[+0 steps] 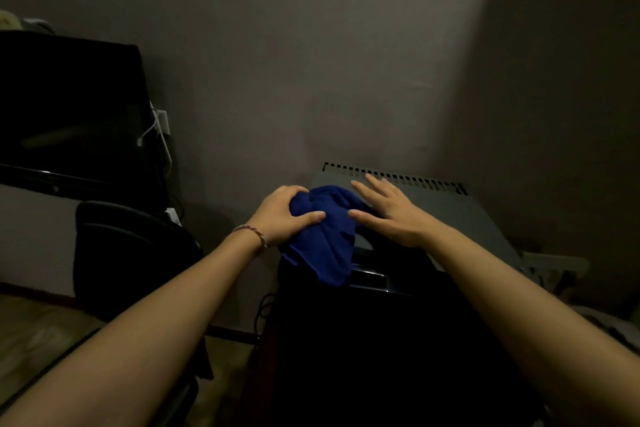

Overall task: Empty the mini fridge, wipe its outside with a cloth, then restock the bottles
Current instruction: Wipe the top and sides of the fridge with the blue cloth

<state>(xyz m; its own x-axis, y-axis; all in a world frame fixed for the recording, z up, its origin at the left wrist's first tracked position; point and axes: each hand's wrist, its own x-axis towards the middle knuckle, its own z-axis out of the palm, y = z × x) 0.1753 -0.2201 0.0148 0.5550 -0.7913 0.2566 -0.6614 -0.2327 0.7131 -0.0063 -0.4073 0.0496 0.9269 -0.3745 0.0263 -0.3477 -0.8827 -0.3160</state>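
A dark blue cloth (323, 239) lies bunched on the front left corner of the mini fridge's grey top (446, 208) and hangs over its black front. My left hand (282, 215) grips the cloth's left side, fingers curled over the top of the bunch and thumb pressed into it. My right hand (388, 210) lies flat on the fridge top with straight, spread fingers, its thumb touching the cloth's right edge. The fridge door (381, 340) is dark and looks closed. No bottles are in view.
A black chair (128, 253) stands left of the fridge. Behind the chair a dark monitor (69, 107) sits on a desk, with a white plug and cable (159, 128) on the wall. A vent slot row (394, 177) runs along the fridge's back edge, close to the grey wall.
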